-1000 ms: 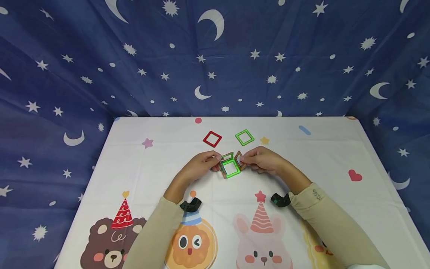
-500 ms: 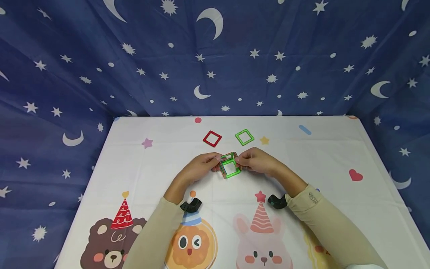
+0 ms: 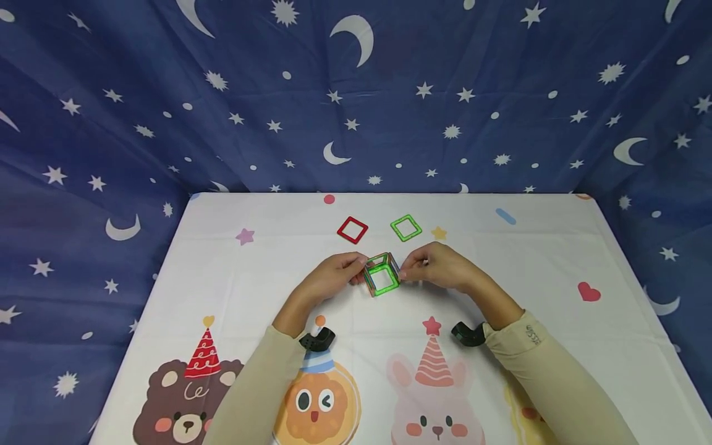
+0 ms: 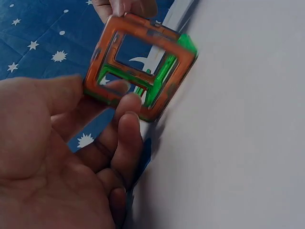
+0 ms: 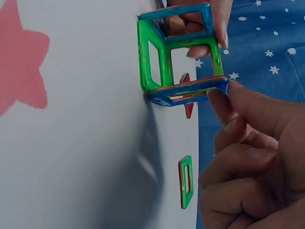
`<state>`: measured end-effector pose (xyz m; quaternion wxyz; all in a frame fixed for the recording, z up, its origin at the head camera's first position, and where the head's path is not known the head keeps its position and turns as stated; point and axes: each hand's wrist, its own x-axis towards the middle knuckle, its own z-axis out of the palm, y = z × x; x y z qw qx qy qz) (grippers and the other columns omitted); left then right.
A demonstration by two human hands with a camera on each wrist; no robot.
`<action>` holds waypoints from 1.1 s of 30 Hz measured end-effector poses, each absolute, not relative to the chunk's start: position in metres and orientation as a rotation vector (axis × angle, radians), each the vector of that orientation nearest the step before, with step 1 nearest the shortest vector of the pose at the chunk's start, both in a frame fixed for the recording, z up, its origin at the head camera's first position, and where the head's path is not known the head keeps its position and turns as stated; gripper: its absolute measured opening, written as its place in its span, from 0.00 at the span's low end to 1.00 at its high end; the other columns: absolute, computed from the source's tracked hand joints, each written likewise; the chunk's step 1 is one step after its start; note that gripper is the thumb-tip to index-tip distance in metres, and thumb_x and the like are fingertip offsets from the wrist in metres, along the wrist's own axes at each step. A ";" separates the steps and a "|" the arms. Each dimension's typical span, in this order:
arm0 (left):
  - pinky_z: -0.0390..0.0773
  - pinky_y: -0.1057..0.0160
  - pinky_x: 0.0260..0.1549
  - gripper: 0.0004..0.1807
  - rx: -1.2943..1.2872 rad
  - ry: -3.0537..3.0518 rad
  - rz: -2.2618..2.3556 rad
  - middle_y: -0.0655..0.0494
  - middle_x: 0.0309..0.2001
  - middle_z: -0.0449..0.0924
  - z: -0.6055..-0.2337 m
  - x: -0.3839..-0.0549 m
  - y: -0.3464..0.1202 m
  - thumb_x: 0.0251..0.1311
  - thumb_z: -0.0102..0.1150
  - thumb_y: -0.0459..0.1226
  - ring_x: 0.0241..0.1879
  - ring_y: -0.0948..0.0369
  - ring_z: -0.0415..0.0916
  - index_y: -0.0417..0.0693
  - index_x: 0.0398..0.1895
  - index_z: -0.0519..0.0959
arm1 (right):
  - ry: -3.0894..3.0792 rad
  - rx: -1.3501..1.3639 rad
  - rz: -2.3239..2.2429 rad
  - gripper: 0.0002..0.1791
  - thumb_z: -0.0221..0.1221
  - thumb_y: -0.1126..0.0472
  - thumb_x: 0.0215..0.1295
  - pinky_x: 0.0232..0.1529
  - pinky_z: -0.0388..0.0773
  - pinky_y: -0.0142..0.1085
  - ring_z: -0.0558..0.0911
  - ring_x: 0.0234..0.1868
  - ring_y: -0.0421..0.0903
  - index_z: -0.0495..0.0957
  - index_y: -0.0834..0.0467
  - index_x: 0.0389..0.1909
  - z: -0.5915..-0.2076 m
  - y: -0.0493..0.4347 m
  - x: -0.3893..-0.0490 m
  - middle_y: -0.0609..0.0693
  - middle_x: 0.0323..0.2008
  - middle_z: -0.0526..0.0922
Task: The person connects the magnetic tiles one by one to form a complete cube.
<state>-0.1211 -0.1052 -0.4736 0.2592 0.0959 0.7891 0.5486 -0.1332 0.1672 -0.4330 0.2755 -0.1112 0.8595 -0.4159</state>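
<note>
Our left hand [image 3: 334, 272] pinches the box [image 3: 381, 267]; our right hand [image 3: 436, 266], seemingly pinching too, meets its right wall [image 5: 188, 88].

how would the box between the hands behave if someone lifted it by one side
The box is probably light: its panels are mostly open frames. Each looks rigid, with straight sides. The joints could fold or part, since panels seem to meet only along edges.
</note>
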 end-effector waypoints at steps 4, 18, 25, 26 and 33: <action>0.72 0.62 0.43 0.14 0.264 2.139 1.458 0.53 0.33 0.79 -0.475 -0.122 -0.106 0.76 0.54 0.48 0.37 0.59 0.74 0.50 0.47 0.85 | 2.335 -0.297 -1.119 0.08 0.67 0.54 0.67 0.38 0.68 0.40 0.72 0.38 0.47 0.89 0.55 0.36 -0.435 0.167 -0.134 0.46 0.36 0.86; 0.71 0.62 0.37 0.28 0.297 2.094 1.513 0.49 0.32 0.78 -0.472 -0.121 -0.109 0.71 0.60 0.45 0.33 0.58 0.73 0.61 0.73 0.68 | 2.381 -0.320 -1.144 0.12 0.64 0.50 0.70 0.36 0.73 0.39 0.75 0.36 0.48 0.89 0.51 0.46 -0.442 0.157 -0.138 0.48 0.38 0.85; 0.73 0.62 0.37 0.31 0.330 2.072 1.491 0.52 0.34 0.79 -0.473 -0.122 -0.111 0.71 0.61 0.44 0.34 0.57 0.74 0.68 0.75 0.68 | 2.451 -0.359 -1.162 0.14 0.62 0.48 0.73 0.40 0.73 0.39 0.75 0.41 0.47 0.88 0.50 0.48 -0.452 0.148 -0.143 0.48 0.40 0.84; 0.73 0.62 0.37 0.30 0.328 2.070 1.495 0.52 0.34 0.79 -0.473 -0.122 -0.111 0.70 0.62 0.44 0.34 0.56 0.74 0.68 0.74 0.68 | 2.470 -0.359 -1.163 0.13 0.62 0.48 0.73 0.40 0.73 0.39 0.75 0.41 0.47 0.88 0.50 0.48 -0.453 0.148 -0.143 0.47 0.39 0.84; 0.74 0.60 0.39 0.28 0.328 2.060 1.518 0.48 0.34 0.78 -0.472 -0.121 -0.110 0.72 0.61 0.45 0.36 0.53 0.76 0.63 0.73 0.69 | 2.536 -0.354 -1.232 0.10 0.70 0.52 0.64 0.26 0.69 0.34 0.73 0.27 0.45 0.90 0.52 0.42 -0.454 0.146 -0.142 0.47 0.25 0.78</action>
